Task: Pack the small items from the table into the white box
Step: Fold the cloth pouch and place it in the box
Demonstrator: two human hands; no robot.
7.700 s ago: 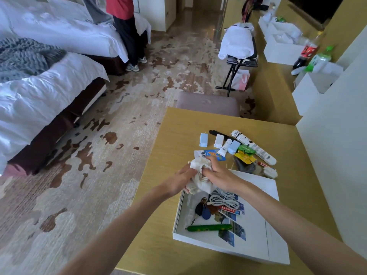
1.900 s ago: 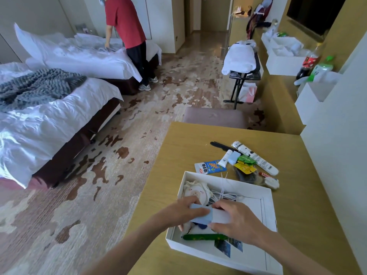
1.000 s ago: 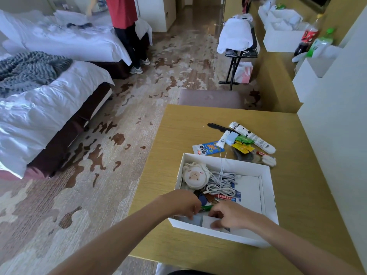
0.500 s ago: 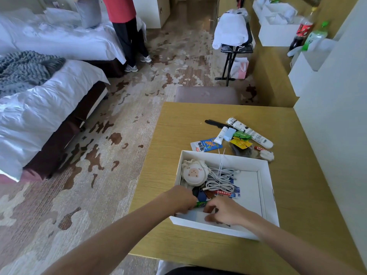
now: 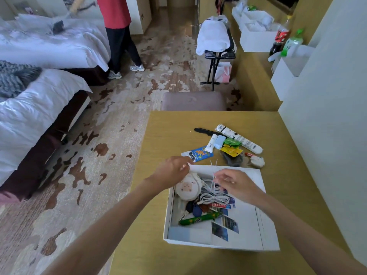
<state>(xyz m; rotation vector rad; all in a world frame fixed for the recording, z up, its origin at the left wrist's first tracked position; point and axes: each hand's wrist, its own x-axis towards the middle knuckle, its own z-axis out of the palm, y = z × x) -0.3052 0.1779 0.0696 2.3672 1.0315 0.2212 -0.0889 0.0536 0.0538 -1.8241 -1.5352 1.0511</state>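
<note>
The left forearm and right forearm are shown bare up to the frame's edge. The left hand and right hand are uncovered, and pale fingernails are seen.

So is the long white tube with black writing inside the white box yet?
No, the long white plastic tube lies on the yellow wooden table, beyond the far wall of the white cardboard box.

Wooden table: white box at near edge; beyond it, clustered, blue packet, black comb, long white tube, yellow sachet.
</note>
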